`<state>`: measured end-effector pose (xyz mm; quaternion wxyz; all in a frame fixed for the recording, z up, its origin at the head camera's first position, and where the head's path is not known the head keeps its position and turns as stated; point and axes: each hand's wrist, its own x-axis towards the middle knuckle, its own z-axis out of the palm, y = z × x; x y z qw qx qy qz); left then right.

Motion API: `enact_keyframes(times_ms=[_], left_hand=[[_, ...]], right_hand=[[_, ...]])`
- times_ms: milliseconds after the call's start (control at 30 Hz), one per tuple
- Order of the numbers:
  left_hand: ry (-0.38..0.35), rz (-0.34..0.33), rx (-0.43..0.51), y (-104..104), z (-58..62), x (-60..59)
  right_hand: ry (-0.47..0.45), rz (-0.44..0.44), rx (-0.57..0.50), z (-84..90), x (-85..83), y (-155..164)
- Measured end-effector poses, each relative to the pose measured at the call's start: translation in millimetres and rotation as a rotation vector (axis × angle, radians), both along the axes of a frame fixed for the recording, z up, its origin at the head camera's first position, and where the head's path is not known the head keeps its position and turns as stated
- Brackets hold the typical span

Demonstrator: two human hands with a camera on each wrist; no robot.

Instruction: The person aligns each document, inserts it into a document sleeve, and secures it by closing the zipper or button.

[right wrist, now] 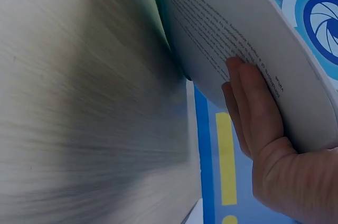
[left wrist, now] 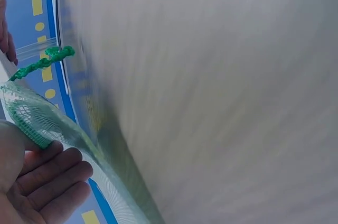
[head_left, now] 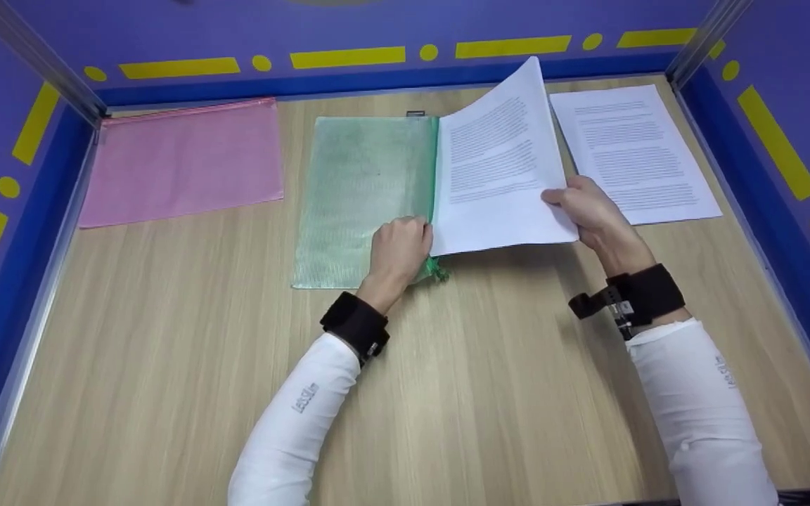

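A green mesh zipper pouch (head_left: pixel 363 169) lies on the table with its opening facing right. My left hand (head_left: pixel 399 247) pinches the near part of its open edge; in the left wrist view the mesh (left wrist: pixel 37 118) runs between thumb and fingers. From the near corner hangs a green knotted tie (left wrist: pixel 45 64). My right hand (head_left: pixel 591 211) grips the right edge of printed sheets (head_left: pixel 496 169), thumb on top. Their left edge meets the pouch opening, while the far right corner bends upward. Seen from the right wrist, the fingers (right wrist: pixel 259 102) lie along the printed underside.
At the back left lies a pink mesh zipper pouch (head_left: pixel 183 165), its zipper along the far edge. Another printed sheet (head_left: pixel 640 154) rests at the back right, partly behind my right hand. Blue and purple panels with yellow marks (head_left: pixel 349 56) wall the wooden table (head_left: pixel 489 393).
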<state>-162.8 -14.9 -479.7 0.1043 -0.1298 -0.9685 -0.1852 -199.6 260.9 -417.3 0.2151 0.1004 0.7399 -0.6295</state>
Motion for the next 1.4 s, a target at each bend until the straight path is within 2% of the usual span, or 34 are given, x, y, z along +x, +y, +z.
enact_keyframes(times_ms=[367,567,933,1133,1400], left_hand=[[0.044,0.001,-0.051,1,-3.9,2.8],[0.064,0.007,-0.063,-1,-4.3,3.6],[0.056,0.041,-0.052,-4,-2.7,4.1],[0.054,0.059,-0.03,-2,-2.2,3.9],[0.066,0.038,-0.026,0,-2.3,5.4]], right_hand=[[0.003,0.03,0.022,-2.0,-0.6,-8],[0.022,-0.013,-0.009,-9.1,0.6,-12],[0.036,-0.111,0.013,-27.8,10.9,-23],[-0.014,-0.113,-0.035,-39.2,19.8,-36],[-0.024,-0.1,-0.089,-50.6,19.4,-53]])
